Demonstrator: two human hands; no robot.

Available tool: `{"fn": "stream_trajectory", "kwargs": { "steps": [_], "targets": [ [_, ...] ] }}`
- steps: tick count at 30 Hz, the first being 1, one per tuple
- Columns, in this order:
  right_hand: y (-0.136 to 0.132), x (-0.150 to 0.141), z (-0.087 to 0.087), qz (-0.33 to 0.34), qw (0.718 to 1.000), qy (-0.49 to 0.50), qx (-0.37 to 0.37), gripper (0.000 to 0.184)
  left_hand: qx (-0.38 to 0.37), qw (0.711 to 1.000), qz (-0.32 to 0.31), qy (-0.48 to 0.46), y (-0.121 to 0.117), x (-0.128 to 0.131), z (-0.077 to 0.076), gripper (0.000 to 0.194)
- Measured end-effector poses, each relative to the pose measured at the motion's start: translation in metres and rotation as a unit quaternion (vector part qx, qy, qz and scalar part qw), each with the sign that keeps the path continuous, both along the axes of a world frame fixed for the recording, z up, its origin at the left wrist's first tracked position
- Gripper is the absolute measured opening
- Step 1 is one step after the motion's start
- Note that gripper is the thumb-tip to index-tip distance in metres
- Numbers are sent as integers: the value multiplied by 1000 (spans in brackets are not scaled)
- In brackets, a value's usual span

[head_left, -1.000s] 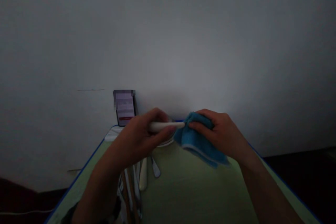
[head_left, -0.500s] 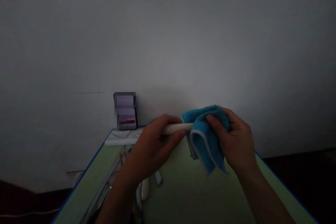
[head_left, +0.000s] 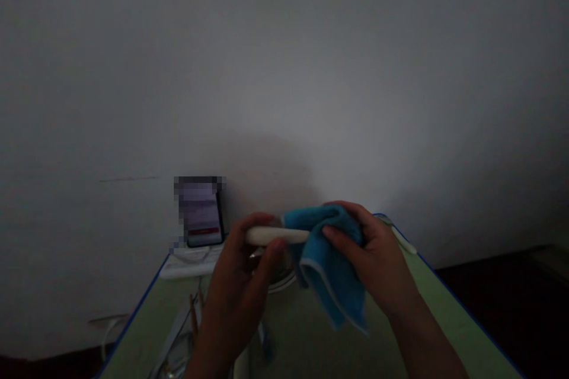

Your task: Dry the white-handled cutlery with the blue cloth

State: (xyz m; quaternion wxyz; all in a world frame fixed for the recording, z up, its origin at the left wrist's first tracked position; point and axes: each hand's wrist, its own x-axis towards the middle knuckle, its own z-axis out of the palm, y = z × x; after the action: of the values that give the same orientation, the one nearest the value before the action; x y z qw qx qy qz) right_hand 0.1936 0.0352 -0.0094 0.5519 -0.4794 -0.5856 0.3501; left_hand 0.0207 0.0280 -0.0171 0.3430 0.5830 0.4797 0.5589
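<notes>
My left hand (head_left: 242, 284) is closed around the pale handle of a utensil (head_left: 271, 235), held level above the table. My right hand (head_left: 371, 257) grips a blue cloth (head_left: 326, 266) wrapped over the utensil's other end, which is hidden inside the cloth. The cloth's loose corner hangs down toward the green table (head_left: 400, 302). Both hands are close together over the far middle of the table.
A phone (head_left: 201, 213) stands against the wall at the table's far left, on a white strip (head_left: 186, 263). A plate rim (head_left: 280, 281) shows under my hands. Cutlery (head_left: 186, 337) lies at the near left. The table has a blue edge (head_left: 444, 290).
The view has tipped and shifted, so the hands sit lower in the picture. My right hand with the cloth has slid left along the utensil, closer to my left hand.
</notes>
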Motion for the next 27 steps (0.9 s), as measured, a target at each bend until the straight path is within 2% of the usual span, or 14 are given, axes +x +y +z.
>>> {"fn": "stream_trajectory", "kwargs": {
  "steps": [3,5,7,10,12,14,17,19,21,24,27],
  "targets": [
    [5,-3,-4,-50,997,58,10,29,-38,996,-50,65,-1,-5,-5,27],
    [9,-1,-5,-37,998,55,-9,25,-43,992,-62,105,1,-7,-5,28],
    [12,2,-5,17,999,21,-40,21,-42,991,-39,121,3,-6,-2,27],
    [15,3,-1,93,993,-36,-70,21,-36,996,36,75,8,1,3,25],
    [15,1,0,105,991,-62,-57,20,-28,996,77,22,10,7,4,25],
    [13,-1,-2,111,990,-75,-34,24,-31,996,87,-8,12,9,2,27],
    [12,0,-10,68,995,-66,-34,32,-46,997,66,-13,13,8,-7,29],
    [13,2,-16,35,997,-10,-68,36,-46,998,43,-5,13,7,-12,29],
    [14,4,-19,6,996,60,-64,36,-43,999,22,12,11,5,-15,28],
    [15,5,-16,-17,994,110,-19,35,-48,997,-26,46,10,2,-14,26],
    [12,5,-6,-9,997,83,0,31,-44,995,-50,75,8,-1,-6,26]
  ]
}}
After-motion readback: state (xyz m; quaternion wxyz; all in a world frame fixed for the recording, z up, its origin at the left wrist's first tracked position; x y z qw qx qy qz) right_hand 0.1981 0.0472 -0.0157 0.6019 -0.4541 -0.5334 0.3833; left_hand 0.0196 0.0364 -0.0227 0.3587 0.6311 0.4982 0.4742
